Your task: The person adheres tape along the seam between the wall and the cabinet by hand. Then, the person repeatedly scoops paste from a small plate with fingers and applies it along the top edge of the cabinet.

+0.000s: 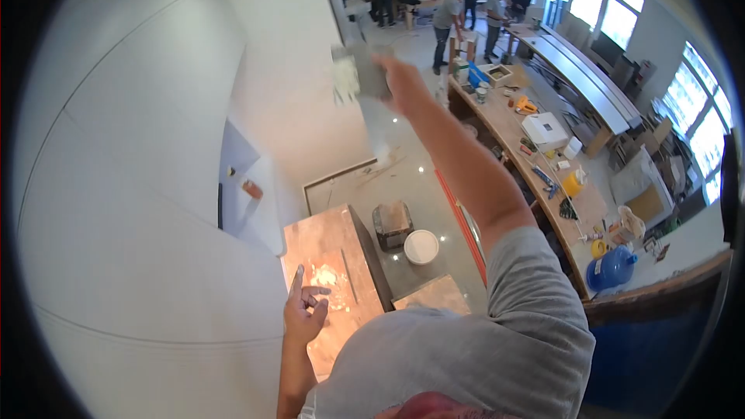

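Observation:
My right hand point(401, 84) is raised on an outstretched arm, closed around a flat, blurred tool point(372, 62) near the pale wall panel point(291, 81). Whitish paste point(346, 80) shows at the tool's left side. Lower down, my left hand point(305, 312) has its index finger stretched out and the others loosely bent, with nothing visible in it. It is over or beside a wooden board point(341, 239) with a white smear point(330, 273) on it.
A white tub point(421, 247) and a dark-sided box point(393, 220) stand on the floor. Red strips point(459, 221) lie nearby. To the right, a long workbench point(508, 126) holds tools, a white case point(545, 131) and a blue jug point(611, 269). Several people work farther back.

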`<action>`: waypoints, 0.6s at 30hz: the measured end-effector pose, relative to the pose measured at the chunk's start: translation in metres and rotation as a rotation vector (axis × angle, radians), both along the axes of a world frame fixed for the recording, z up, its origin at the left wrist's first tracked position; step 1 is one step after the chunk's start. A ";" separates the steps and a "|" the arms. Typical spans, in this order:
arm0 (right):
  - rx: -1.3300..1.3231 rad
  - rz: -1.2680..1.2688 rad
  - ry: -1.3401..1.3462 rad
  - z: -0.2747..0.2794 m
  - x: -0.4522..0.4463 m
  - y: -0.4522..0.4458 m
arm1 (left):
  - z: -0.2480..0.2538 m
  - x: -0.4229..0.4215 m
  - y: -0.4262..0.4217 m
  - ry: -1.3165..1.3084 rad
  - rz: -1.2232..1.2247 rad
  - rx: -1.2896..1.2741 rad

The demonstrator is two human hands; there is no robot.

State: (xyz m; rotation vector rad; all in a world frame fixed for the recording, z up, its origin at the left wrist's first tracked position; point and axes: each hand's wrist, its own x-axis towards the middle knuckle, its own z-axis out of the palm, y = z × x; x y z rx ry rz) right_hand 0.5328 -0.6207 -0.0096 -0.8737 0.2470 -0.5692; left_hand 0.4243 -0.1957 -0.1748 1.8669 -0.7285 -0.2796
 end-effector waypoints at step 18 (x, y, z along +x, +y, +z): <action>0.367 0.237 0.296 -0.203 -0.132 0.131 | 0.042 -0.011 -0.081 -0.483 -0.159 0.621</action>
